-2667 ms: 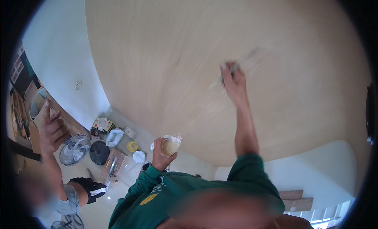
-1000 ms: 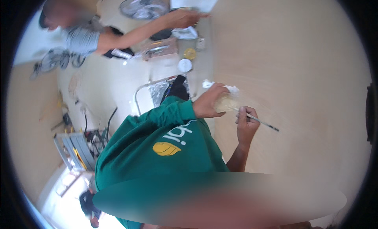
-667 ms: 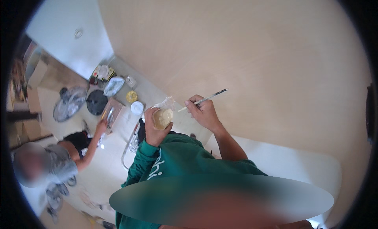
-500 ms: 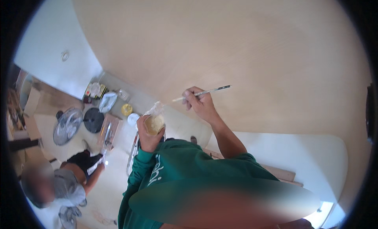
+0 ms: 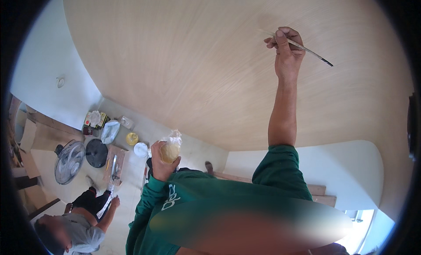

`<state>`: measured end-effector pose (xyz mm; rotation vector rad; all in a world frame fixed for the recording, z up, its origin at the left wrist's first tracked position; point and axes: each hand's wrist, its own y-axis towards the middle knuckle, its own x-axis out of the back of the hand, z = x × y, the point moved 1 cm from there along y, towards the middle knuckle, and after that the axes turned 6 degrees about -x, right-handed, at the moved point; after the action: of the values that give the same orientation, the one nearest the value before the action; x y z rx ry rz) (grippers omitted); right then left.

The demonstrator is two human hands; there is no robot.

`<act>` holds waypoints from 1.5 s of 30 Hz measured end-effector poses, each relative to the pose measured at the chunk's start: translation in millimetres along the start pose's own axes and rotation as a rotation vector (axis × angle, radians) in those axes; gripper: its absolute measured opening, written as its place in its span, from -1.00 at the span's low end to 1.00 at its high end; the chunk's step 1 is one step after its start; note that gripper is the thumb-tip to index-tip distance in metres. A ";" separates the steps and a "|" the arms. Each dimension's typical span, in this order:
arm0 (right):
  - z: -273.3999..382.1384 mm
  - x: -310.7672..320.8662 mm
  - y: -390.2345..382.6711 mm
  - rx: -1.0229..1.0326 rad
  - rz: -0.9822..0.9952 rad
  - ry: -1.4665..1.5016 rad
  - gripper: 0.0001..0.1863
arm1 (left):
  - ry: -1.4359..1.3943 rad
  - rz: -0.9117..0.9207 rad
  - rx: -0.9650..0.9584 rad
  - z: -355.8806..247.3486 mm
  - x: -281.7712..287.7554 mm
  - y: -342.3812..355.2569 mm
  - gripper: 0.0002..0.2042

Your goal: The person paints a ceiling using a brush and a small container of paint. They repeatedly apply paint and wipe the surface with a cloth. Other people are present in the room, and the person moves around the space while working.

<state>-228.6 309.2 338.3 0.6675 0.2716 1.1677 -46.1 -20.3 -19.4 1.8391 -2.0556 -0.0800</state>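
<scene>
My right hand (image 5: 289, 53) is raised at the end of a stretched arm, fingers pinched round a thin paintbrush (image 5: 319, 58). The brush's dark end points down and right; its pale tip is at the large curved wood-grain panel (image 5: 184, 75), though I cannot tell if it touches. Low down near my chest, my left hand (image 5: 161, 168) grips a small cup (image 5: 170, 154) of cream-coloured paste or paint. Crumpled clear plastic (image 5: 175, 135) sticks up from the cup's rim.
A person (image 5: 83, 228) in grey bends at the lower left. Near them are a fan (image 5: 70, 162), a black round base (image 5: 96, 153), a wooden box (image 5: 115, 165), a yellow tub (image 5: 132, 138), a white lid (image 5: 140, 149) and a bag (image 5: 110, 131). Wooden steps (image 5: 322, 195) show behind me.
My right hand has moved up and right with the paintbrush, from beside the cup to the panel. My left hand still holds the cup. The other person has shifted slightly in view.
</scene>
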 end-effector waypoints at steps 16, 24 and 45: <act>-70.8 -9.4 -133.7 -0.447 0.173 0.076 -0.84 | -0.019 0.013 0.062 -6.4 5.4 4.0 -0.27; -104.4 -48.4 -223.0 -0.742 0.087 0.353 -0.82 | -0.127 0.006 0.124 8.9 8.4 0.3 -0.27; -94.6 -77.9 -273.3 -0.942 0.299 0.250 -0.89 | -0.077 0.000 0.091 -28.1 13.0 17.0 -0.27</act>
<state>-101.7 207.9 86.6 -0.2793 -0.1883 1.4901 -54.3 -24.6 14.7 1.9181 -2.1441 -0.0584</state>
